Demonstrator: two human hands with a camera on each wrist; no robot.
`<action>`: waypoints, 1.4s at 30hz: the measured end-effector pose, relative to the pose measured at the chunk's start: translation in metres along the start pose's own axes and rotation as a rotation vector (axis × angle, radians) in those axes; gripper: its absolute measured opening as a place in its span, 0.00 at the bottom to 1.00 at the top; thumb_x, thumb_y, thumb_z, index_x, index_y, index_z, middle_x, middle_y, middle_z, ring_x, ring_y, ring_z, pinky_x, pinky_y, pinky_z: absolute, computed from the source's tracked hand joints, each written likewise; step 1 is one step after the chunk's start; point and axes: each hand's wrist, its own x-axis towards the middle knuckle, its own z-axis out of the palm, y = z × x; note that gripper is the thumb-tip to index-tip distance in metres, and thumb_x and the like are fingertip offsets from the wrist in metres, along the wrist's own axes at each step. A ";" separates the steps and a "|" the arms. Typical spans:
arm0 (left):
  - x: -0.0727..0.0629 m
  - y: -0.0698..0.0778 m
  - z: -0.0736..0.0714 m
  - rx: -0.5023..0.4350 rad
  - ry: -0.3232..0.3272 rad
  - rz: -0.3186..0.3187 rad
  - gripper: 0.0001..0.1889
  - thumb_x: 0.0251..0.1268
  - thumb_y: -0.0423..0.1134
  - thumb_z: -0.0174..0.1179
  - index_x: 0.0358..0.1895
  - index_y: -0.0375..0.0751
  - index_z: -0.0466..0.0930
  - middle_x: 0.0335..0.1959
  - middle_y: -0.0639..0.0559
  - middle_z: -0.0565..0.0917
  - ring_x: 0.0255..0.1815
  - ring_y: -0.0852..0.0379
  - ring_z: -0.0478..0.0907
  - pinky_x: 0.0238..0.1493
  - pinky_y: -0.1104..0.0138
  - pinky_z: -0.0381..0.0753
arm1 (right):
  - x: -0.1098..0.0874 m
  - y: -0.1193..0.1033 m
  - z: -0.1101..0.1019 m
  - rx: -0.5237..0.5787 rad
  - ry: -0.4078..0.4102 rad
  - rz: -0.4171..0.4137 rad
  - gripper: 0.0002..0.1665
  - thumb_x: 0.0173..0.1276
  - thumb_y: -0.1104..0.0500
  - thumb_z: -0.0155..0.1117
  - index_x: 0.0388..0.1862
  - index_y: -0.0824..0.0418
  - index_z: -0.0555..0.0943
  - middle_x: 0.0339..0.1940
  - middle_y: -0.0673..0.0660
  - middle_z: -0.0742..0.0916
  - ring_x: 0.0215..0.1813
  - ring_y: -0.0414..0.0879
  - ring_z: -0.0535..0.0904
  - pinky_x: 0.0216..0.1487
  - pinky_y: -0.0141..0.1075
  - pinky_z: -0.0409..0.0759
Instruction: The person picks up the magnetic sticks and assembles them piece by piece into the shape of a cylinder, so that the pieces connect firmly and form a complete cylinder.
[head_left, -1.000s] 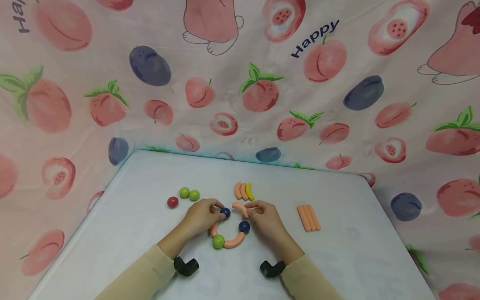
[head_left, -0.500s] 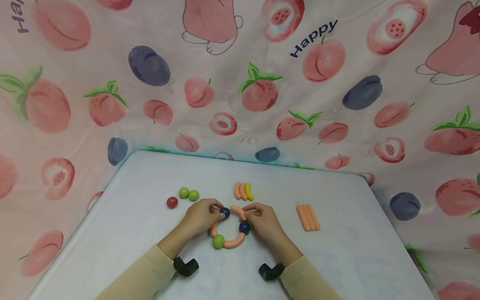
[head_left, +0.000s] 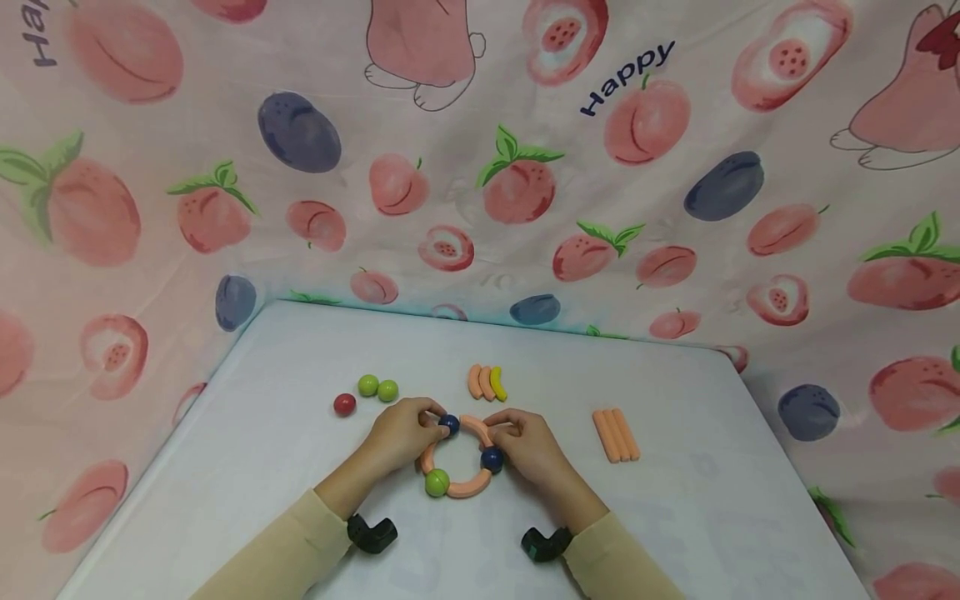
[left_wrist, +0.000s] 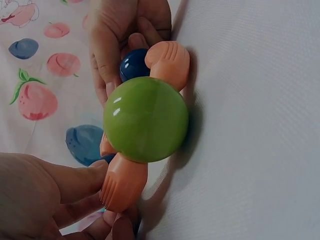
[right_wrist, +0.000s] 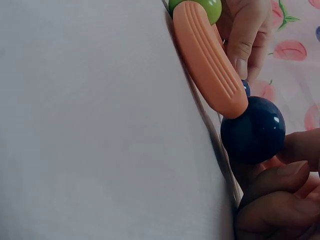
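Observation:
A ring of curved orange bars and balls lies between my hands on the white table. My left hand pinches the blue ball at the ring's upper left. The fingers of my right hand pinch the upper-right curved orange bar, which spans from that ball to another blue ball. A lower curved bar joins this second ball to a green ball. Partly behind the left hand, a further curved bar runs up from the green one.
Beyond the ring lie two curved orange bars and a yellow one. Two green balls and a red ball sit to the left. Three straight orange rods lie at right. A fruit-patterned cloth hangs behind the table.
The upper-right curved bar, held in my right hand, has come down into the gap between the two blue balls. The right blue ball has shifted slightly outward and nearer me. My left hand stays put.

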 end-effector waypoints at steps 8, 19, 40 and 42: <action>0.000 -0.001 0.000 -0.022 -0.006 -0.009 0.14 0.71 0.43 0.73 0.56 0.46 0.88 0.31 0.53 0.84 0.27 0.56 0.78 0.30 0.65 0.75 | -0.002 0.004 -0.002 -0.034 -0.040 -0.016 0.12 0.80 0.57 0.64 0.57 0.55 0.88 0.27 0.50 0.90 0.28 0.41 0.76 0.30 0.31 0.68; 0.000 0.000 0.001 -0.019 0.004 -0.001 0.14 0.70 0.42 0.74 0.55 0.46 0.88 0.30 0.53 0.83 0.26 0.56 0.77 0.29 0.65 0.74 | -0.001 0.004 0.000 0.003 -0.037 -0.007 0.13 0.81 0.58 0.62 0.57 0.57 0.88 0.37 0.54 0.95 0.31 0.41 0.81 0.30 0.30 0.70; -0.002 0.003 -0.003 -0.035 0.000 -0.001 0.11 0.72 0.47 0.72 0.48 0.46 0.88 0.36 0.53 0.86 0.36 0.57 0.79 0.38 0.65 0.77 | 0.000 -0.001 0.006 -0.052 0.058 -0.020 0.09 0.78 0.57 0.68 0.51 0.53 0.92 0.44 0.53 0.89 0.46 0.46 0.79 0.42 0.34 0.80; -0.001 0.004 -0.004 -0.030 -0.003 -0.001 0.11 0.72 0.47 0.72 0.49 0.46 0.88 0.38 0.54 0.86 0.39 0.57 0.79 0.42 0.63 0.79 | 0.001 -0.003 0.006 -0.062 0.056 -0.018 0.09 0.78 0.57 0.68 0.50 0.52 0.92 0.47 0.53 0.91 0.51 0.47 0.80 0.48 0.36 0.82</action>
